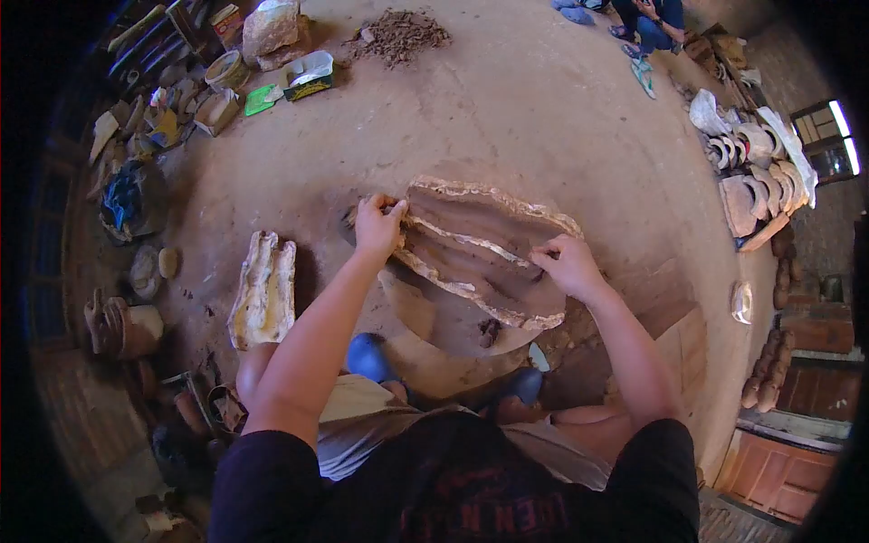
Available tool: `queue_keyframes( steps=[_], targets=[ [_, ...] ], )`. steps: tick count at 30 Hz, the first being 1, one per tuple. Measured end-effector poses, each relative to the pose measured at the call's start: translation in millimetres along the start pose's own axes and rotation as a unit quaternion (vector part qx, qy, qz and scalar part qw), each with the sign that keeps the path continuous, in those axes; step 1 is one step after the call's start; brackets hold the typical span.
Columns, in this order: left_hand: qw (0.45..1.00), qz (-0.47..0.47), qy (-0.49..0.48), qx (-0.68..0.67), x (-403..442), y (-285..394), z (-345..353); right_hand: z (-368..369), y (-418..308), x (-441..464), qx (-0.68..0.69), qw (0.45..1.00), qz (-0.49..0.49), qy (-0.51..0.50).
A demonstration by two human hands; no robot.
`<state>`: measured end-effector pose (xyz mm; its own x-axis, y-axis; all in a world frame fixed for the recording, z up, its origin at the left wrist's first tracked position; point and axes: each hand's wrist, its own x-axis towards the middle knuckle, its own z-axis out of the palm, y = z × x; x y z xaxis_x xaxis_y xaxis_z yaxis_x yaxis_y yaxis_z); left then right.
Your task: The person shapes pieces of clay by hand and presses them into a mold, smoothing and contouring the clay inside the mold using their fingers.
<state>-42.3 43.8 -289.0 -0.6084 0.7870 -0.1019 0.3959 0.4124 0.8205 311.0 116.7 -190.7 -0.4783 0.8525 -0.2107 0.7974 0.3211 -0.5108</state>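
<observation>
A long brown mold-like piece with pale, rough edges lies on the floor before me, with a pale ridge running along its middle. At its left end, my left hand pinches the upper end of this ridge, fingers closed. My right hand is at the right end of the ridge, its thumb and fingertips pressed together there. Whether the ridge is a separate strip, I cannot tell. Below the piece, a dark clay lump rests near its lower edge.
A pale trough-shaped piece lies left of my left forearm. Crumbled clay is heaped at the top. Beside it stand a box and a large rock. Another person sits at upper right, near stacked curved pieces.
</observation>
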Motion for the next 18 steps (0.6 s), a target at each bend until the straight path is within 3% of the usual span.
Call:
queue_keyframes(
  steps=[3, 4, 6, 7, 9, 10, 12, 15, 18],
  targets=[
    [0.996, -0.04, -0.061, 0.05, -2, 12, -19, -5, -4, -3, -0.027, 0.999, -0.022, 0.015],
    [0.992, -0.054, -0.083, 0.077, -3, 16, -23, -7, -4, -2, 0.0, 1.0, 0.029, -0.01],
    [0.995, 0.09, -0.044, -0.003, -2, 19, -18, -9, -3, 7, 0.055, 0.988, 0.131, -0.057],
    [0.986, 0.158, -0.025, -0.041, -3, 18, -15, -8, 0, 7, 0.083, 0.987, 0.128, -0.045],
    [0.972, 0.194, -0.109, -0.072, 4, 17, -5, -1, 3, 6, 0.139, 0.982, 0.123, -0.027],
    [0.962, 0.211, -0.149, -0.087, 7, 16, -4, 3, 2, 2, 0.09, 0.991, 0.102, -0.002],
    [0.963, 0.194, -0.168, -0.076, 10, 16, -7, 6, -3, -9, -0.009, 0.997, 0.06, 0.056],
    [0.967, 0.175, -0.183, -0.012, 3, 33, -20, 23, 7, -14, 0.022, 0.992, 0.067, 0.105],
    [0.966, 0.179, -0.173, 0.062, 0, 34, -24, 12, 2, -5, 0.229, 0.951, 0.206, 0.023]
  ],
)
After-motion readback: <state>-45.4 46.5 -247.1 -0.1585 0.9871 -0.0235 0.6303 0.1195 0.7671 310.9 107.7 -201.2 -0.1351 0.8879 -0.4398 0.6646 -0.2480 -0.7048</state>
